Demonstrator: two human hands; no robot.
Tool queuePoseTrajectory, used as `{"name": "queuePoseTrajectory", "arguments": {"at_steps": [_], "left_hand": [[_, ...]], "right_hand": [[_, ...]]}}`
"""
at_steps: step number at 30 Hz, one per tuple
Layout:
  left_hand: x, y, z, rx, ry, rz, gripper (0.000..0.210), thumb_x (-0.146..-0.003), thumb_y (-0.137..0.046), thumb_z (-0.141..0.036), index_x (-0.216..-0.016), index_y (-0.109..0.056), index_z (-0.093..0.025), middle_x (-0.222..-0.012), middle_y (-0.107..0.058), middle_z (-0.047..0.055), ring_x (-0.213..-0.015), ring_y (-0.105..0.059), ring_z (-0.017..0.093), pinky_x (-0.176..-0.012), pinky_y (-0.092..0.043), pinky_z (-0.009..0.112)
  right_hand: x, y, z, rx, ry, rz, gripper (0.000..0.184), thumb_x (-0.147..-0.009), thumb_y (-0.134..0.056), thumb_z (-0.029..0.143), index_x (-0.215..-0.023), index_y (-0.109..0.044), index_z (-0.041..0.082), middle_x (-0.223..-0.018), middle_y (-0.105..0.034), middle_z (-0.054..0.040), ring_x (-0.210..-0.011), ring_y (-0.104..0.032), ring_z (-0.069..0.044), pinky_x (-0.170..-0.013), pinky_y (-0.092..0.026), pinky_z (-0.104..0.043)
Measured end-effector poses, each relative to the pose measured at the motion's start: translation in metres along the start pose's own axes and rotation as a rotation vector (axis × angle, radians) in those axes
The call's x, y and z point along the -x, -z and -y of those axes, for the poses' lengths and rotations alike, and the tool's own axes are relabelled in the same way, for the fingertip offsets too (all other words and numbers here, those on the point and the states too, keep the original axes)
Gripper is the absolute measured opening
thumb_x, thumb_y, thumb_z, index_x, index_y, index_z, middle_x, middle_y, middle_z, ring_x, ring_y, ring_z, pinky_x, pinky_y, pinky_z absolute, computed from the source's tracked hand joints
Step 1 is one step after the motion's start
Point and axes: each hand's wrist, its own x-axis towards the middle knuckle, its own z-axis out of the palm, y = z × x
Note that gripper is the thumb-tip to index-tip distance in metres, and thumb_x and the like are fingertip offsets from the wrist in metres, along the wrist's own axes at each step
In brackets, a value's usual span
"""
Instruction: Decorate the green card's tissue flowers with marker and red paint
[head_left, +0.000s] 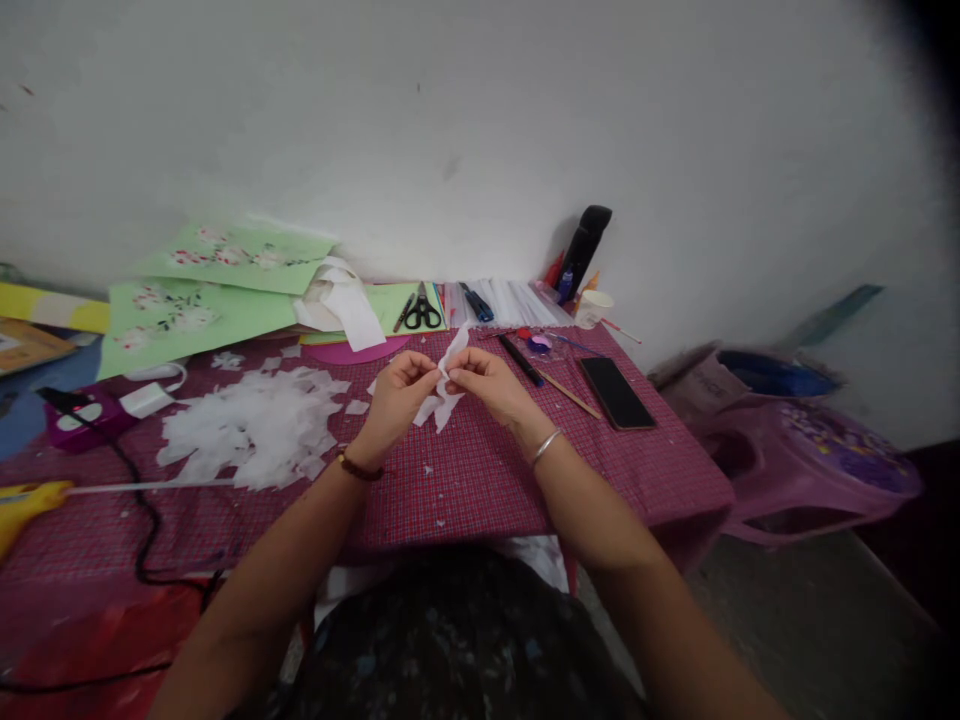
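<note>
Between my fingertips, above the middle of the table, is a twisted piece of white tissue-like paper (452, 352). My left hand (403, 388) pinches it from the left, thumb against forefinger. From the right my right hand (487, 382) pinches the same piece, and the two hands almost meet. More thin white pieces (435, 408) show just below my fingers; whether they are joined to the held piece I cannot tell. Left of my left hand lies a wide heap of cut white paper pieces (251, 425).
Black scissors (423, 308), a blue cutter (478, 303) and white sticks (517, 300) lie along the wall. A phone (616, 393), a black pen (521, 360) and a wooden stick (571, 395) are to the right. A yellow glue gun (26, 505) and black cord (135, 470) are at left.
</note>
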Motion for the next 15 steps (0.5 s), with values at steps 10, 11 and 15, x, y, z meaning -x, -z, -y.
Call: {"name": "queuePoseTrajectory", "arguments": {"at_steps": [10, 11, 15], "left_hand": [[0.0017, 0.0008, 0.0043, -0.057, 0.054, 0.114, 0.010, -0.075, -0.072, -0.028, -0.078, -0.072, -0.018, -0.072, -0.069, 0.001, -0.068, -0.064, 0.014, -0.068, -0.053, 0.026], [0.0018, 0.0009, 0.0036, -0.056, 0.053, 0.122, 0.009, -0.075, -0.071, -0.028, -0.078, -0.073, -0.019, -0.073, -0.070, 0.001, -0.069, -0.064, 0.014, -0.069, -0.053, 0.027], [0.0020, 0.0021, -0.0009, -0.070, 0.040, 0.160, 0.009, -0.075, -0.070, -0.025, -0.080, -0.075, -0.019, -0.076, -0.072, 0.002, -0.072, -0.064, 0.014, -0.073, -0.051, 0.027]], "right_hand": [[-0.0056, 0.0048, -0.0083, 0.172, 0.071, -0.025, 0.007, -0.075, -0.065, 0.024, -0.073, -0.059, 0.021, -0.067, -0.058, 0.0036, -0.062, -0.053, -0.011, -0.062, -0.042, -0.027], [-0.0058, 0.0052, -0.0085, 0.171, 0.070, -0.027, 0.007, -0.076, -0.065, 0.023, -0.072, -0.059, 0.021, -0.067, -0.058, 0.0035, -0.062, -0.053, -0.011, -0.062, -0.042, -0.027], [-0.0058, 0.0058, -0.0076, 0.176, 0.086, -0.028, 0.009, -0.077, -0.066, 0.025, -0.073, -0.058, 0.021, -0.067, -0.058, 0.0034, -0.062, -0.053, -0.011, -0.062, -0.042, -0.028]]}}
